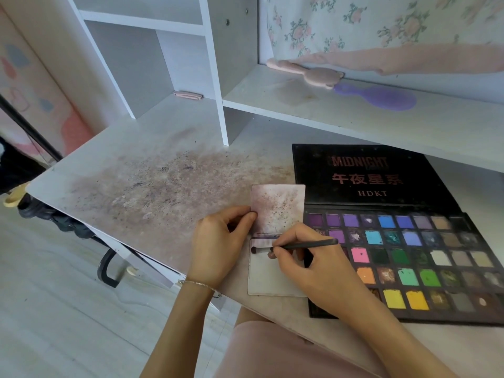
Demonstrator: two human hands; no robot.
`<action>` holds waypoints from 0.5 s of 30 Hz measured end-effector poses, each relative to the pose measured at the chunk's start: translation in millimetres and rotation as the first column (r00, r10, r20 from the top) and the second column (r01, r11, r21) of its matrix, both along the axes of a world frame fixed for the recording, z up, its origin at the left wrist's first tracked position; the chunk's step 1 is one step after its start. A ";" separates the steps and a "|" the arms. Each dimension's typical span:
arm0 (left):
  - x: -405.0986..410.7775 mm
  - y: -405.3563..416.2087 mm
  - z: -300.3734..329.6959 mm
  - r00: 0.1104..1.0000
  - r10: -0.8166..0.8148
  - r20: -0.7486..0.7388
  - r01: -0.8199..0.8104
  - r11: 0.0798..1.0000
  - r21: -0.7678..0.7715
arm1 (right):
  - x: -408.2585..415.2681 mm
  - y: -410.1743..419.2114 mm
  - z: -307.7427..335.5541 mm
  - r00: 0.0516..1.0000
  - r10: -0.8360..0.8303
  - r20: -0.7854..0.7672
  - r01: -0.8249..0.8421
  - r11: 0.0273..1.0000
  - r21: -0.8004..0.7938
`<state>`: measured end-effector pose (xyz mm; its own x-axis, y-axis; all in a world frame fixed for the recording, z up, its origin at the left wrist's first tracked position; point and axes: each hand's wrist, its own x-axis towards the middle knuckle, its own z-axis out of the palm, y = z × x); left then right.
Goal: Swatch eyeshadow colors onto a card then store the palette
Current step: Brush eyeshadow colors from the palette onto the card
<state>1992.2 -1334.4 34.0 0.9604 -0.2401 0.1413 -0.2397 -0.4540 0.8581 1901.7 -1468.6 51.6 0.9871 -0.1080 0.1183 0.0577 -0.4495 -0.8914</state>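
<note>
Now my right hand (308, 257) grips the eyeshadow brush (297, 245) on the white card (268, 282), left hand (218, 241) pinching the stained card (278, 207)

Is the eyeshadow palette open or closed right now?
Open. The eyeshadow palette lies flat on the desk with its black lid folded back and the rows of coloured pans exposed.

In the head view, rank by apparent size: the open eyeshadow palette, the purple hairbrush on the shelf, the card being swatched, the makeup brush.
1. eyeshadow palette
2. card, partly hidden by the hands
3. purple hairbrush, farther from the camera, so its rank against the card is unsure
4. makeup brush
</note>
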 end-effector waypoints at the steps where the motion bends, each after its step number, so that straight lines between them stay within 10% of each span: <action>1: 0.1 -0.1 0.0 1.000 -0.001 0.000 0.001 1.000 0.001 | 0.0 -0.1 0.2 1.000 0.006 -0.003 -0.006 1.000 0.004; 15: 0.9 -0.4 -0.5 1.000 -0.005 0.014 0.004 1.000 0.002 | 1.7 0.3 -1.2 1.000 -0.014 -0.005 0.015 0.999 0.030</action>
<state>1993.2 -1334.7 33.5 0.9573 -0.2446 0.1541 -0.2535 -0.4542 0.8540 1903.5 -1468.3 50.5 0.9859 -0.1258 0.1103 0.0473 -0.4229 -0.9049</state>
